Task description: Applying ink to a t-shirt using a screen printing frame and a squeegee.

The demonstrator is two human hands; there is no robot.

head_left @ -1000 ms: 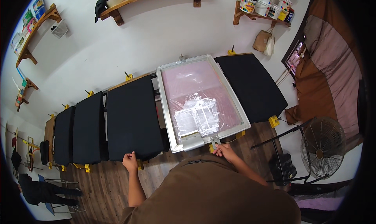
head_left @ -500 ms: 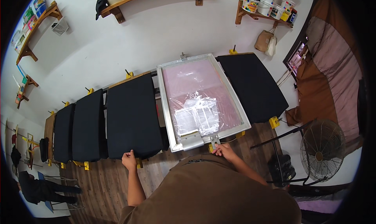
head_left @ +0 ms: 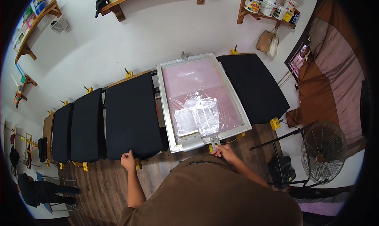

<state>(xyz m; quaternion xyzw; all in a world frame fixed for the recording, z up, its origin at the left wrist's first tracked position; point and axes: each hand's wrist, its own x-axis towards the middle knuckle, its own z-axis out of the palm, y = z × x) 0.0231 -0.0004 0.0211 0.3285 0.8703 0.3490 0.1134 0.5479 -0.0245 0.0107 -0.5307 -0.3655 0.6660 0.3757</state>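
Observation:
A screen-printing frame (head_left: 243,107) with a metal rim and pinkish mesh lies over one station of the long row. Clear, shiny plastic and a pale rectangular patch show on its near half. At its near end, my right hand (head_left: 223,152) is closed on a small metal bracket (head_left: 214,142). Black fabric (head_left: 133,119) covers the board left of the frame, and my left hand (head_left: 128,161) pinches that fabric's near edge at its left corner. A metal plate (head_left: 192,142) is fixed to the frame's near-left edge.
More fabric-covered boards (head_left: 86,127) continue leftward; another black board (head_left: 254,87) lies right of the frame. Yellow clamps (head_left: 275,123) stick out along the row. A floor fan (head_left: 323,153) stands at right. Far left, a person in dark clothes (head_left: 43,191) bends over near a blue table.
The whole view has shifted slightly. Both hands keep their places, the left at the fabric's edge and the right at the bracket.

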